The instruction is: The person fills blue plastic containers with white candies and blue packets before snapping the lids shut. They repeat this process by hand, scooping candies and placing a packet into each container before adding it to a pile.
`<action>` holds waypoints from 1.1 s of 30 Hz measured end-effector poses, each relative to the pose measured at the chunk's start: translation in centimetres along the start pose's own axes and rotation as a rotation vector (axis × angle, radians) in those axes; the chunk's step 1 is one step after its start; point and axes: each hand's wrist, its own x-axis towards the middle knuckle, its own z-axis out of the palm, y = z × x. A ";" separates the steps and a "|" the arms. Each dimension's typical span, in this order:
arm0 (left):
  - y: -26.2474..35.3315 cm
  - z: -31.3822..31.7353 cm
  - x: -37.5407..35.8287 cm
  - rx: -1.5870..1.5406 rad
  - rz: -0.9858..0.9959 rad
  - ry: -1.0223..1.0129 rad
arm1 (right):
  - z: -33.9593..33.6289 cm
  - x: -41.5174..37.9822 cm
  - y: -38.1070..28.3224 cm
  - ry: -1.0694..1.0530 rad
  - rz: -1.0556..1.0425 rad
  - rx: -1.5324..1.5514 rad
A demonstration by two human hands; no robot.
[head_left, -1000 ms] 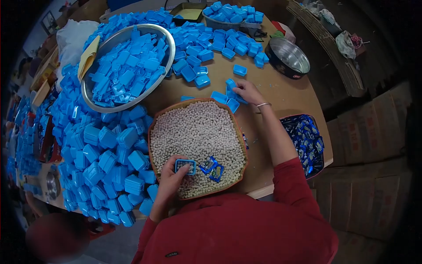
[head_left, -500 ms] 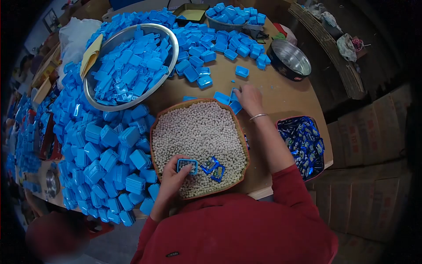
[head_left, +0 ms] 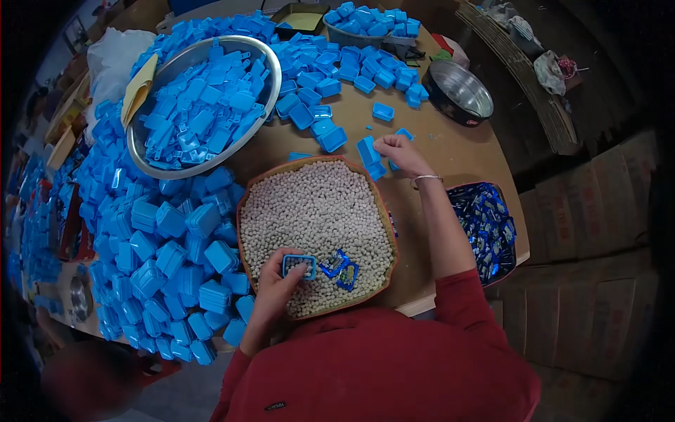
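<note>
My left hand [head_left: 276,280] is closed around a small open blue box [head_left: 300,267], held over a tray [head_left: 242,211] filled with pale round beads [head_left: 316,204]. Some beads lie inside that box, partly covered by my thumb. Right beside it, two shiny blue packets [head_left: 346,276] rest on the beads. Beyond the tray's far right corner, my right hand [head_left: 402,153] has its fingers pinched at the edge of another blue box [head_left: 368,150]. More blue pieces lie around those fingers, partly hidden.
A steel bowl [head_left: 274,84] of flat blue lids stands at the left. Stacked blue boxes [head_left: 169,260] heap below it. Loose boxes [head_left: 380,70] spread at the back. A round metal tin [head_left: 460,91] and a container of blue packets [head_left: 485,225] stand on the right.
My right hand has shifted slightly, its fingers now drawn together at a blue box that has turned. My left hand keeps its hold on the bead-filled box. The view has shifted a little.
</note>
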 end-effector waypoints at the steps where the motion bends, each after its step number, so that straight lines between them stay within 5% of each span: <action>1: -0.1 0.0 0.1 -0.018 0.029 -0.028 | 0.3 -0.3 -0.5 0.004 -0.014 0.005; 5: -0.6 -0.4 0.1 -0.071 0.114 -0.103 | 3.5 -3.2 -4.8 -0.082 -0.119 -0.126; 8: -0.1 -0.1 -0.1 -0.148 0.079 -0.098 | 9.7 -7.8 -7.4 -0.362 -0.326 -0.082; 10: -0.9 -0.4 0.2 -0.258 0.108 -0.118 | 13.2 -11.0 -8.1 -0.482 -0.479 -0.312; 14: -0.9 -0.6 0.1 -0.173 0.153 -0.111 | 15.1 -13.5 -8.9 -0.315 -0.747 -0.518; 30: -0.3 -0.5 -1.1 -0.175 0.333 -0.135 | 16.9 -14.5 -9.3 -0.223 -0.942 -0.560; 33: -0.5 -0.4 -1.0 -0.166 0.255 -0.078 | 17.2 -14.4 -8.3 -0.247 -0.672 -0.282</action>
